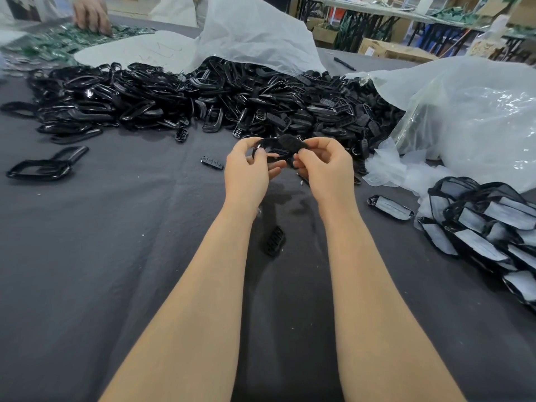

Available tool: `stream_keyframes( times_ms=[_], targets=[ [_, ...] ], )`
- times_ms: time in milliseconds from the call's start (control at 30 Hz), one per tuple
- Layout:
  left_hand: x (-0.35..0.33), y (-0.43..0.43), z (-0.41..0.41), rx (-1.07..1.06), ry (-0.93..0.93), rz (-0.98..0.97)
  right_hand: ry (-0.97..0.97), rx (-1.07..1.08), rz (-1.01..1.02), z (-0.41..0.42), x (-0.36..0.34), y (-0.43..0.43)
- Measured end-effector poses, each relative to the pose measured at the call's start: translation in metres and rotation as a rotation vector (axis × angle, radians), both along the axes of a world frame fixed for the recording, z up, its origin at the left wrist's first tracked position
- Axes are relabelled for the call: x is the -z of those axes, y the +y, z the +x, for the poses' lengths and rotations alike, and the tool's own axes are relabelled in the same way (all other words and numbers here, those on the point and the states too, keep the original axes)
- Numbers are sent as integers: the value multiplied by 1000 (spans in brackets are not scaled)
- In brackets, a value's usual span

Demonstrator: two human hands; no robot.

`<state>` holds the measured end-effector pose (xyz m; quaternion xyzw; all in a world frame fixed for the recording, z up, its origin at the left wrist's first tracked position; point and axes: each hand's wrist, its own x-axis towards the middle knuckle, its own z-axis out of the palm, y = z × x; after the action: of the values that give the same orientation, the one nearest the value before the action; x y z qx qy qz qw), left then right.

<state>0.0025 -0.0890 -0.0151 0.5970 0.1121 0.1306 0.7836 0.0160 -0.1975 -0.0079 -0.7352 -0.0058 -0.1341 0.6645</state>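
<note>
Both my hands are raised above the dark grey cloth table (116, 256), working on one small black plastic piece. My left hand (249, 169) grips a glossy black frame (268, 146) by its left end, fingers curled round it. My right hand (324, 166) pinches a matt black button pad (290, 142) against the frame's right end. Part of both pieces is hidden by my fingers. A large heap of black frames and button pads (203, 100) lies just beyond my hands.
Loose parts lie nearby: a button pad (212, 163), another (274, 241), and two frames (43, 166) at left. Assembled pieces with grey film (487, 227) pile at right beside clear plastic bags (464, 117). Another person's hand (91, 14) sorts green boards at far left.
</note>
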Motion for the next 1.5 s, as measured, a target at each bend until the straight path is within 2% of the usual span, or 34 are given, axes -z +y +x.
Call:
stream_keyframes(
  times_ms=[233, 367, 533, 633, 767, 833, 1200, 1400, 1500],
  targets=[
    [-3, -2, -1, 18, 24, -2, -120, 78, -340, -2, 3, 4],
    [-3, -2, -2, 38, 13, 37, -150, 112, -462, -1, 3, 5],
    [-3, -1, -3, 78, -17, 53, -122, 129, -413, 0, 5, 5],
    [-3, -1, -4, 80, -28, 44, -90, 97, -279, -1, 5, 8],
    [-2, -2, -3, 71, -32, 62, 69, 64, -22, 0, 5, 9],
    [-1, -2, -3, 67, -36, 92, 109, 69, 11, 2, 5, 8],
    [3, -3, -2, 32, -59, 374, 90, 77, -100, 2, 7, 9],
    [3, -3, -2, 23, -34, 282, 81, 86, -162, 3, 6, 7],
    [3, -1, 0, -35, -9, 179, -10, 273, -437, 4, 1, -9]
  ],
)
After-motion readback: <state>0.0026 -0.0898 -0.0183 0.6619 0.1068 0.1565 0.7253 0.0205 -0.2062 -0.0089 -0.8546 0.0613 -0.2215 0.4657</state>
